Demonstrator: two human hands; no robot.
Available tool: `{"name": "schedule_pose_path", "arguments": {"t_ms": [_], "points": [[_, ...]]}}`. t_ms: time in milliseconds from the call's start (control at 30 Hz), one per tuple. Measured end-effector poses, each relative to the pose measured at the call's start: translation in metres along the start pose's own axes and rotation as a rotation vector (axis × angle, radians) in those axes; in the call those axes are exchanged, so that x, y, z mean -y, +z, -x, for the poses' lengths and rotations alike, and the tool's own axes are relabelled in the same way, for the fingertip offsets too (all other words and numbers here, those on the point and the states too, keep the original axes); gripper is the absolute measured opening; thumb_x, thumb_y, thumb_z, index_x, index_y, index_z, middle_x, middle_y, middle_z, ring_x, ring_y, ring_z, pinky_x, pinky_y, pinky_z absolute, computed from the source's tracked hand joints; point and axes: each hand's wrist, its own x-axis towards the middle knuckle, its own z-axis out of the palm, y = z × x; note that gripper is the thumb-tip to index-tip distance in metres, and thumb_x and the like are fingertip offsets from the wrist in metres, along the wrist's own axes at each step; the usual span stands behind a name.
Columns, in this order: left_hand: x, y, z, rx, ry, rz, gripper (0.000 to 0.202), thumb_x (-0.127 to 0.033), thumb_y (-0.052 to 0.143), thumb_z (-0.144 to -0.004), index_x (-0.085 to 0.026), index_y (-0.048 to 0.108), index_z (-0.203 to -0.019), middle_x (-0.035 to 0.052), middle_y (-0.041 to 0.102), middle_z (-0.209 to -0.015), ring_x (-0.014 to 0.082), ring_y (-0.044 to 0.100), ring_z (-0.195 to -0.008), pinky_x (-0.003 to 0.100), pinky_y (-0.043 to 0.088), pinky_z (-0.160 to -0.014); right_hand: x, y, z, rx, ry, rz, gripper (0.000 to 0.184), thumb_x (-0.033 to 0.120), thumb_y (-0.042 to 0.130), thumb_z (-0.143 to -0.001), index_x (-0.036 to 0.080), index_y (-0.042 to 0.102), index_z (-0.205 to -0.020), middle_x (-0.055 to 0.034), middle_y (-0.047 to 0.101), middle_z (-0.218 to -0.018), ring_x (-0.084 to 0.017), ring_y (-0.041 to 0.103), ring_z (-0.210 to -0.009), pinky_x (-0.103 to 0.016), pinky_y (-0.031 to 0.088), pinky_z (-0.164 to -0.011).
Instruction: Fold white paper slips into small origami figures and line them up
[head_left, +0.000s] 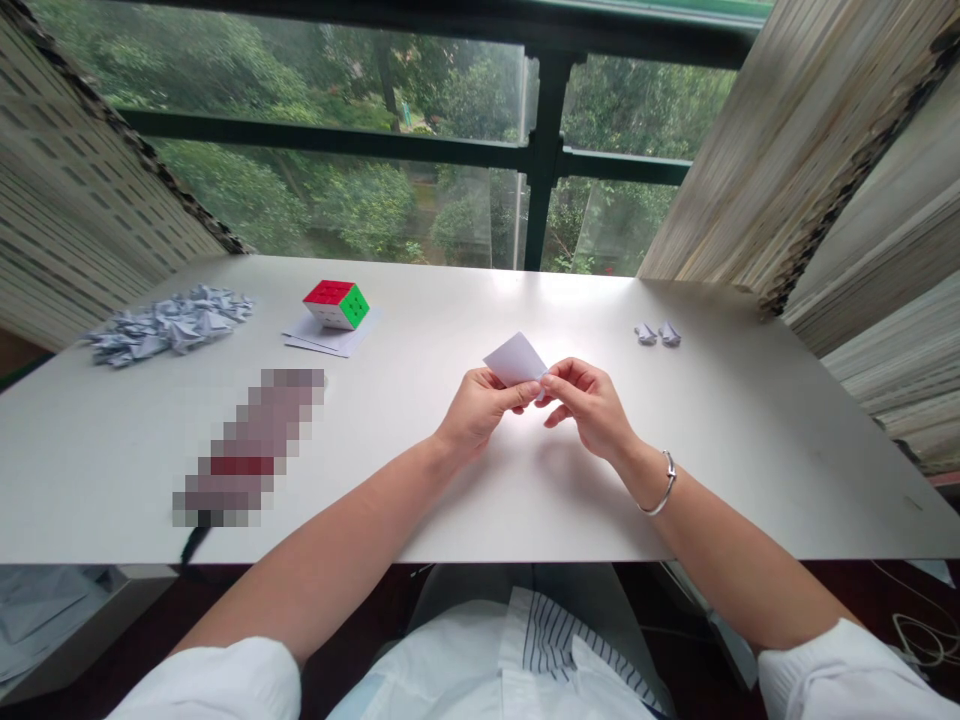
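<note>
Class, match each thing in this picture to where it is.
Things:
1. Silver bangle
2. Puzzle cube
3. White paper sheet
4. Heap of folded paper pieces

Places:
A. Left side of the table
B. On loose paper sheets
C. Around the wrist of the right hand
D. Pinched between the left hand and right hand

Pairs: 1-C, 2-B, 3-D, 4-A

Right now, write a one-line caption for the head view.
Left hand and right hand hold a white paper above a white desk.
</note>
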Motion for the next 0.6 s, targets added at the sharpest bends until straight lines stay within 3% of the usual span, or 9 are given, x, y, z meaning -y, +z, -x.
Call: {"name": "schedule_pose_path", "arguments": {"t_ms": [267,433,600], "points": [[0.0033,0.0012,0.0019,0.026,-0.099,0.091,0.029,-0.038,0.083,-0.068,-0.014,0.076,-0.084,0.0063,0.071,-0.075,0.0163,0.065,-0.069,0.032,0.055,-0.067,0.0017,0.0029,-0.0001,-0.061,0.002,-0.006,0.033,0.048,0.073,-0.075,0.018,0.059,-0.078,0.0022,0.060,-0.068,-0.013,0.062,-0.064,-0.023,0.055,-0.046],[-0.0008,-0.0001,0.0008,-0.025,-0.053,0.026,0.029,-0.036,0.086,-0.064,-0.012,0.075,-0.077,0.0054,0.069,-0.067,0.0143,0.063,-0.061,0.030,0.055,-0.065,-0.0014,0.0030,-0.0007,-0.096,-0.029,0.045,0.034,0.048,0.076,-0.074,0.018,0.063,-0.081,-0.0001,0.064,-0.072,-0.015,0.065,-0.067,-0.022,0.056,-0.046],[-0.0050,0.0013,0.0034,0.010,-0.064,0.030,0.027,-0.037,0.081,-0.069,-0.013,0.076,-0.081,0.0087,0.072,-0.078,0.0181,0.068,-0.073,0.032,0.056,-0.071,-0.0019,0.0019,-0.0005,-0.135,-0.075,0.117,0.032,0.047,0.075,-0.074,0.018,0.064,-0.082,-0.0018,0.068,-0.075,-0.016,0.067,-0.070,-0.025,0.058,-0.051]]}}
